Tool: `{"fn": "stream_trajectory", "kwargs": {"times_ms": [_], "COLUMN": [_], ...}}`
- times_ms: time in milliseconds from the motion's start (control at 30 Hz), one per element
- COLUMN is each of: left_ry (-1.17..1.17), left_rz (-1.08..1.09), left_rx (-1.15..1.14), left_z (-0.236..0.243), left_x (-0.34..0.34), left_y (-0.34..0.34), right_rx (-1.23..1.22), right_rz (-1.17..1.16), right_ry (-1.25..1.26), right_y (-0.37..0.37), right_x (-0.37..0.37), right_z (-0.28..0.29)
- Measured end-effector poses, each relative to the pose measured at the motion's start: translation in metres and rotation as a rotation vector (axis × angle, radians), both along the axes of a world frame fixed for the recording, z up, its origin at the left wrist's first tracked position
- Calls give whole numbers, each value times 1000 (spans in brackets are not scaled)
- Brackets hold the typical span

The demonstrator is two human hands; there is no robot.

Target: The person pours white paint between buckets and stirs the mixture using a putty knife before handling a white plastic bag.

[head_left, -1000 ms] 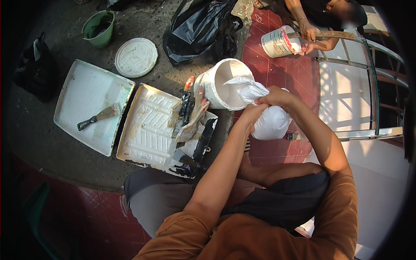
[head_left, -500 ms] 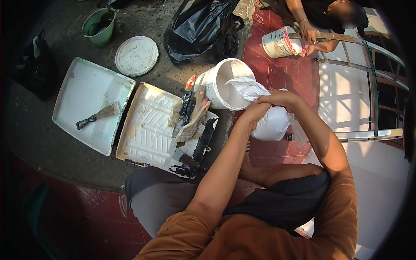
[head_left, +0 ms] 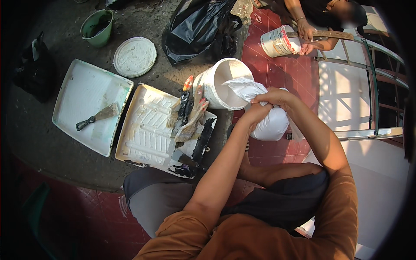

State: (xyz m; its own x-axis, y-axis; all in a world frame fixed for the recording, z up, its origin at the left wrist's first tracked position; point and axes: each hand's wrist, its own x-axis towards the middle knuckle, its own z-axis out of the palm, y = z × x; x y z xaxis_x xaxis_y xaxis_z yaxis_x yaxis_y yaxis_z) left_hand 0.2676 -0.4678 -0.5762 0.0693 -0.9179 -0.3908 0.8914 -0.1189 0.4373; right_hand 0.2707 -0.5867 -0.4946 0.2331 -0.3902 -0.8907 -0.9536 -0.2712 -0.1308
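Observation:
A bulging white plastic bag (head_left: pixel 271 125) hangs in front of me, just beside a white paint-smeared bucket (head_left: pixel 211 86). Its loose, gathered top reaches over the bucket's rim. Around the bag's twisted neck my right hand (head_left: pixel 277 96) is closed, with the fingers curled over it. Just below, my left hand (head_left: pixel 259 113) also grips the neck, nearly touching the right hand. Several paintbrushes (head_left: pixel 190 113) lie on the ribbed paint tray (head_left: pixel 145 130) left of my forearm, together with a dark-handled scraper (head_left: pixel 187 160).
Farther left are another paint tray (head_left: pixel 82 93) holding a putty knife (head_left: pixel 102 116), a paint-coated lid (head_left: pixel 135 57) and a green pail (head_left: pixel 98 30). A black plastic bag (head_left: pixel 197 30) lies behind the bucket. At upper right a person's hands (head_left: pixel 307 37) hold a wooden strip (head_left: pixel 329 34) at a tilted pail (head_left: pixel 274 43).
My right hand has shifted slightly left, its fingers now curled over the bag's neck by my left hand. The bag stays at the bucket's side.

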Motion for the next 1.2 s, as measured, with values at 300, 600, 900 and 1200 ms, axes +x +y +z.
{"fn": "stream_trajectory", "kwargs": {"times_ms": [300,600,900,1200], "left_ry": [134,170,14,-153], "left_rz": [-41,-67,25,-38], "left_rx": [13,-69,-122,-126], "left_z": [-3,-19,-8,-6], "left_x": [1,-1,4,12], "left_y": [4,2,8,17], "right_rx": [-19,-50,-62,80], "right_rz": [-86,-254,-161,-133], "right_ry": [-102,-97,-61,-146], "right_y": [-2,9,4,-4], "right_x": [-5,1,5,5], "right_z": [-10,-6,3,-10]}}
